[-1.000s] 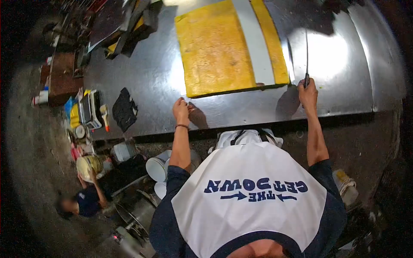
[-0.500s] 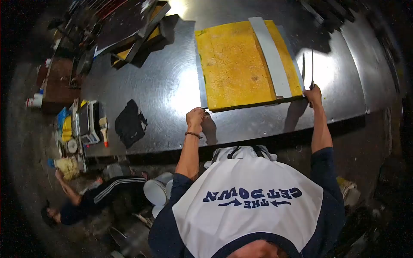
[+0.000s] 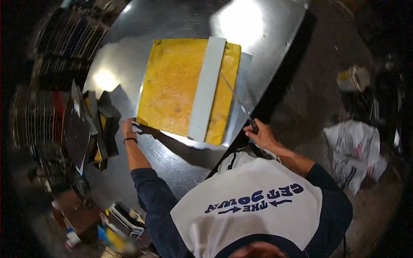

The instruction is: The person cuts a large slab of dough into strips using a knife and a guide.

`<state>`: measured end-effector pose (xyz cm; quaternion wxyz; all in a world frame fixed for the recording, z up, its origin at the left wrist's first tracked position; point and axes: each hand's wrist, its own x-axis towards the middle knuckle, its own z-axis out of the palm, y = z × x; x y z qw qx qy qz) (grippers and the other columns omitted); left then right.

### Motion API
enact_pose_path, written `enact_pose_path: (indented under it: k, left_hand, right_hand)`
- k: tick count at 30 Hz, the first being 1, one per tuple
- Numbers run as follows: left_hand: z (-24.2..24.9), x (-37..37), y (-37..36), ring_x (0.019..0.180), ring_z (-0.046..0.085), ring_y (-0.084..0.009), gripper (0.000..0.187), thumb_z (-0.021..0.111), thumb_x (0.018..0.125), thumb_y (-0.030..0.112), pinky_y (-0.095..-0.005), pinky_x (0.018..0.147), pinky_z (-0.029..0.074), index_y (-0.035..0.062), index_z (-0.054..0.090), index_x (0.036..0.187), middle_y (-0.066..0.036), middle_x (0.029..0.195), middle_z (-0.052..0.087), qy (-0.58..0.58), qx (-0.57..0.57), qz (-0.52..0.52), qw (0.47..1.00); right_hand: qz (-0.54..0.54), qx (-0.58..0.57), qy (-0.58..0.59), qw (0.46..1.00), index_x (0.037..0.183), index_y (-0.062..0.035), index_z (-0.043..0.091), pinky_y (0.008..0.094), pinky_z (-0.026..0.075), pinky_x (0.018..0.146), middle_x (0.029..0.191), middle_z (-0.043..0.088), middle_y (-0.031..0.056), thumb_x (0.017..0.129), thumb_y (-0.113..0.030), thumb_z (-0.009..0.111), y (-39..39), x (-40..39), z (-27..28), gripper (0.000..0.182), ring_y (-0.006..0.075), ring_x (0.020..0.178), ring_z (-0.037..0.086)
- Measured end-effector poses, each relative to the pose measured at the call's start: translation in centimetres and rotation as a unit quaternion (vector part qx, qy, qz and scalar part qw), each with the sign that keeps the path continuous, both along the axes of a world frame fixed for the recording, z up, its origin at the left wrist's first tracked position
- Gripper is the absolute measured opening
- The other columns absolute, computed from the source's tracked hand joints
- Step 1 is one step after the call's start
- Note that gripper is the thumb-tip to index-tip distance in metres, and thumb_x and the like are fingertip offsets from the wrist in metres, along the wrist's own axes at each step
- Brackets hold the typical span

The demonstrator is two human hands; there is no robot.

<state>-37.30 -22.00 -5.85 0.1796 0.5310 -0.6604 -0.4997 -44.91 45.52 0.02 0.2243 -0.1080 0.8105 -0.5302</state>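
A square yellow slab with a cracked surface (image 3: 172,81) lies on a thin grey sheet (image 3: 241,92) that shows along its right side. Across the slab, right of its middle, rests a long pale grey strip (image 3: 207,88). My left hand (image 3: 128,128) is closed at the near left corner, gripping the sheet's edge; its fingertips are partly hidden. My right hand (image 3: 262,136) is wrapped round the dark handle of a long thin knife (image 3: 234,93). The blade points up and left, over the slab's right part near the strip.
Under the slab is a shiny metal table (image 3: 172,159), whose edge runs diagonally on the right. Dark trays (image 3: 92,129) are piled at the left. A scale (image 3: 124,220) stands lower left. A white sack (image 3: 355,150) and a bucket (image 3: 353,79) are on the floor at right.
My view has turned, and the slab with its sheet sits at a different angle. My right hand has left the sheet's corner, and the knife now leans left over the slab.
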Motion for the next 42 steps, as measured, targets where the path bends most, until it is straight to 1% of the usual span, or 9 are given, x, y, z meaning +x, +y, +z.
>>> enact_pose_path:
  k: [2,4,6,12,20,25,34,38,42]
  left_hand:
    - [2.7,-4.1,0.1,0.142,0.038,-0.0372,0.084,0.062,0.093,0.03,-0.0433,0.116,0.03,-0.002,0.018,0.157,-0.026,0.156,0.035,-0.081,-0.2,-0.091,0.972]
    - [3.6,-7.4,0.7,0.143,0.037,-0.0377,0.083,0.066,0.093,0.033,-0.0427,0.117,0.03,-0.0015,0.023,0.156,-0.027,0.155,0.037,-0.129,-0.308,-0.159,0.929]
    - [8.8,-11.6,8.9,0.142,0.039,-0.0387,0.082,0.072,0.09,0.035,-0.0436,0.114,0.034,0.0013,0.032,0.154,-0.027,0.152,0.041,-0.106,-0.369,-0.245,0.89]
    - [12.7,-18.8,29.7,0.108,0.063,-0.0386,0.073,0.078,0.084,0.036,-0.0427,0.094,0.05,0.0123,0.048,0.147,-0.023,0.119,0.063,-0.061,-0.378,-0.446,0.809]
    - [12.2,-25.2,42.6,0.095,0.062,-0.0366,0.092,0.077,0.08,0.047,-0.0483,0.078,0.052,0.0249,0.032,0.157,-0.02,0.106,0.06,-0.328,-0.393,-0.528,0.678]
    - [12.9,-25.6,41.9,0.089,0.062,-0.0354,0.089,0.079,0.075,0.032,-0.0472,0.076,0.052,0.0317,0.038,0.154,-0.021,0.102,0.059,-0.274,-0.376,-0.52,0.716]
    - [17.0,-23.6,40.1,0.098,0.06,-0.0343,0.093,0.081,0.072,0.028,-0.0479,0.083,0.047,0.0293,0.039,0.155,-0.019,0.11,0.06,-0.275,-0.375,-0.439,0.769]
    - [17.3,-23.1,40.1,0.102,0.059,-0.0355,0.094,0.081,0.072,0.028,-0.0484,0.087,0.045,0.0287,0.038,0.155,-0.02,0.115,0.058,-0.279,-0.392,-0.423,0.768]
    - [17.6,-22.8,39.7,0.102,0.059,-0.0358,0.094,0.082,0.072,0.028,-0.0481,0.087,0.046,0.0292,0.039,0.155,-0.02,0.116,0.057,-0.279,-0.403,-0.407,0.771]
  right_hand:
    - [-0.055,0.027,0.041,0.997,0.097,-0.0018,0.057,0.0411,0.054,0.077,0.088,0.072,0.0129,0.087,-0.021,0.074,1.3,-0.9,0.3,0.028,0.0326,0.088,0.072]
    - [-0.142,0.066,-0.042,0.987,0.099,-0.0029,0.058,0.0423,0.053,0.074,0.084,0.069,0.0142,0.089,-0.024,0.071,2.3,-3.0,2.5,0.027,0.0329,0.082,0.07]
    - [-0.149,0.064,0.115,0.98,0.104,-0.0023,0.059,0.0427,0.052,0.074,0.088,0.068,0.0171,0.09,-0.024,0.069,4.5,-5.3,-0.6,0.028,0.0339,0.085,0.07]
    - [-0.1,0.08,0.135,0.983,0.113,0.0019,0.062,0.0434,0.052,0.076,0.094,0.068,0.0206,0.09,-0.021,0.067,7.7,-12.9,0.2,0.033,0.0368,0.086,0.068]
    - [0.1,0.08,0.17,0.977,0.126,0.0006,0.061,0.043,0.054,0.09,0.116,0.067,0.0222,0.09,-0.016,0.069,11.1,-26.4,0.3,0.041,0.038,0.105,0.066]
    - [0.172,0.029,0.14,0.975,0.126,0.0018,0.061,0.0417,0.054,0.09,0.118,0.067,0.0207,0.089,-0.014,0.069,11.9,-31.3,-1.6,0.041,0.0384,0.105,0.065]
    - [0.242,0.045,0.095,0.964,0.127,0.0012,0.06,0.0415,0.054,0.085,0.11,0.066,0.0216,0.084,-0.003,0.07,10.8,-33.0,-2.5,0.044,0.0384,0.1,0.066]
    - [0.132,-0.011,0.118,0.984,0.128,0.0005,0.059,0.0415,0.054,0.085,0.11,0.066,0.0212,0.084,-0.002,0.069,11.0,-33.1,-2.9,0.045,0.0389,0.1,0.066]
    - [0.219,-0.009,0.163,0.962,0.127,0.0015,0.059,0.042,0.053,0.085,0.108,0.067,0.0214,0.084,-0.004,0.069,11.5,-32.8,-4.0,0.044,0.0402,0.099,0.065]
